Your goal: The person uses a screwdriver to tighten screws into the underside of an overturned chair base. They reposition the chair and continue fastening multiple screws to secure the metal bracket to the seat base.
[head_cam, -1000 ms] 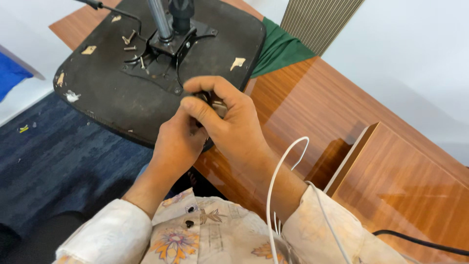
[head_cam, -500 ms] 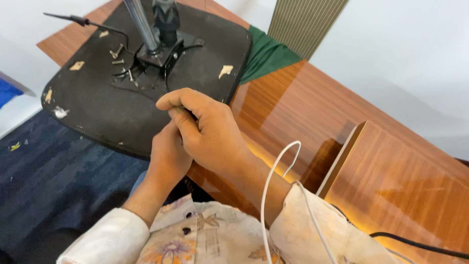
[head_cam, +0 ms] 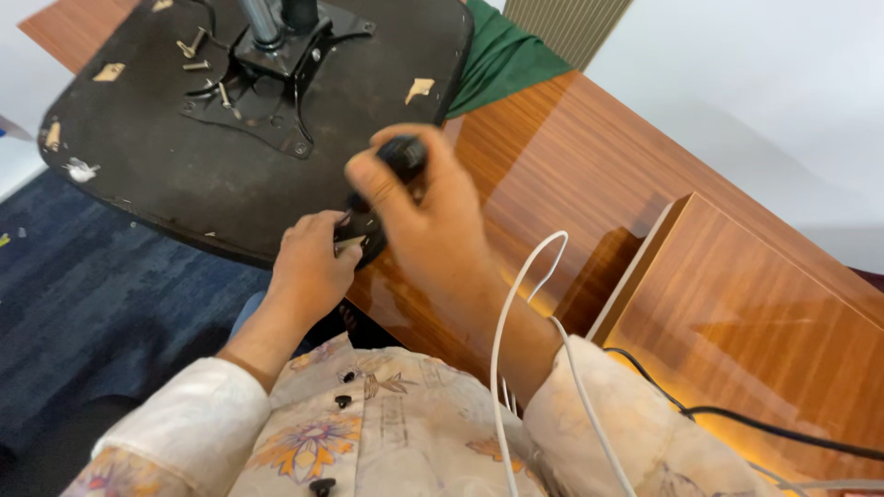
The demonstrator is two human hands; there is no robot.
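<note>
I am watching my right hand [head_cam: 433, 221] closing around a black tool handle [head_cam: 402, 155], now lifted clear of my left hand [head_cam: 308, 267], which is pinching a small part at the upturned chair seat [head_cam: 166, 175] edge; loose screws [head_cam: 191, 43] lie near the mounting plate [head_cam: 276, 78].

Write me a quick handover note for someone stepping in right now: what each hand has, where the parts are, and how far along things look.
Right hand: closed around a dark tool handle, raised over the near edge of the upturned chair seat.
Left hand: at the seat's near edge, fingertips pinching something small beneath the tool; what it is cannot be made out.
Parts: seat lies underside up on the wooden desk. Black mounting plate with its metal column sits on the seat. Several loose bolts lie beside the plate.
Done: bolts are out.
Left: bolts and plate remain unhandled; white cable hangs over the right forearm.
</note>
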